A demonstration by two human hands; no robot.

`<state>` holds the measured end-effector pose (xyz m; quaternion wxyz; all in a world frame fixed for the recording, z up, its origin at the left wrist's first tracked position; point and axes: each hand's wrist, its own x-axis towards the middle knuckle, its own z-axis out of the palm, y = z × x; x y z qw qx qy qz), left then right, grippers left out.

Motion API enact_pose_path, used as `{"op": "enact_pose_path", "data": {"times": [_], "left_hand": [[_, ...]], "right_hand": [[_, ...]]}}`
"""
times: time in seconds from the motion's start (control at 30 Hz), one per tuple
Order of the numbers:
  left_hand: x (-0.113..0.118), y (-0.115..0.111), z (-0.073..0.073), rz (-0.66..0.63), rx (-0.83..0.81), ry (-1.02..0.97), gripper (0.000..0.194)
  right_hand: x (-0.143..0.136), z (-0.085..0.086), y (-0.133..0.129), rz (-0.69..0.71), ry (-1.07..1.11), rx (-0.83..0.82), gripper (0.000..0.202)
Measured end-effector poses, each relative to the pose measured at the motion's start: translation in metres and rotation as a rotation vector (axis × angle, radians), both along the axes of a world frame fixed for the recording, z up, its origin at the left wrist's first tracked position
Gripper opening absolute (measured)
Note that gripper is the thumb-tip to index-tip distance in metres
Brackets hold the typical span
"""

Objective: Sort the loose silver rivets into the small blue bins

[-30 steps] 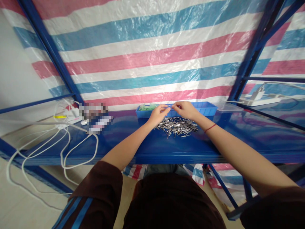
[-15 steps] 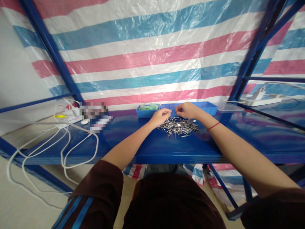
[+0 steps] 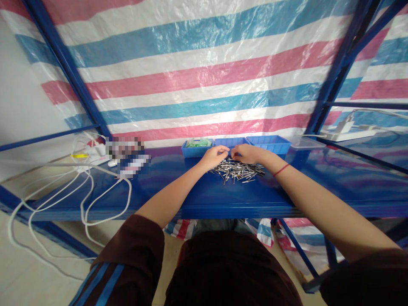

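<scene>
A pile of small silvery metal pins (image 3: 240,171) lies on the blue table. Over its left back part is my left hand (image 3: 216,156), its fingers pinched together; whatever they hold is too small to make out. My right hand (image 3: 246,153) hovers over the back of the pile, fingertips curled and closed, close to the left fingertips. What it grips is hidden. Behind the hands stand a blue bin (image 3: 197,149) with green-and-clear plastic packets inside, a middle blue bin (image 3: 231,142) partly covered by the hands, and a right blue bin (image 3: 270,144).
The blue table (image 3: 168,182) has white cables (image 3: 92,187) and a power strip (image 3: 95,155) at its left. A clear plastic lid (image 3: 307,143) lies right of the bins, with another white power strip (image 3: 347,131) beyond. Blue posts rise at both sides.
My right hand has moved left and slightly down, from in front of the bins to the pile, closer to my left hand. The left hand has hardly moved.
</scene>
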<state>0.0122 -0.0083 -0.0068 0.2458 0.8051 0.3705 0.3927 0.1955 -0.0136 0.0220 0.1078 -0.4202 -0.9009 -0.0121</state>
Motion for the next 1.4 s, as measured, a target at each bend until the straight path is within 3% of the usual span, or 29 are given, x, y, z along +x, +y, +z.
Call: {"op": "enact_pose_path", "data": {"times": [0.17, 0.4, 0.6, 0.73, 0.93, 1.2, 1.4], "left_hand": [[0.000, -0.006, 0.003, -0.026, 0.038, 0.058, 0.021], [0.000, -0.005, 0.002, -0.044, 0.064, 0.041, 0.022], [0.001, -0.006, 0.005, -0.058, 0.068, -0.036, 0.025], [0.004, -0.006, 0.005, -0.061, 0.024, -0.104, 0.026], [0.005, -0.009, 0.007, -0.070, -0.030, -0.044, 0.028], [0.004, -0.001, 0.004, -0.082, -0.037, -0.153, 0.023], [0.003, -0.004, 0.009, -0.087, -0.010, -0.209, 0.021]], "right_hand": [[-0.001, 0.007, -0.008, -0.042, 0.137, 0.129, 0.018], [-0.010, 0.014, -0.019, 0.079, 0.565, 0.010, 0.013], [-0.018, 0.008, -0.018, 0.021, 0.788, -0.006, 0.020], [-0.022, 0.009, -0.021, -0.083, 0.797, 0.000, 0.022], [-0.024, 0.013, -0.028, -0.158, 0.674, 0.132, 0.019], [-0.027, 0.018, -0.038, 0.002, 0.576, 0.248, 0.023], [-0.019, 0.021, -0.035, 0.007, 0.590, 0.244, 0.021]]}}
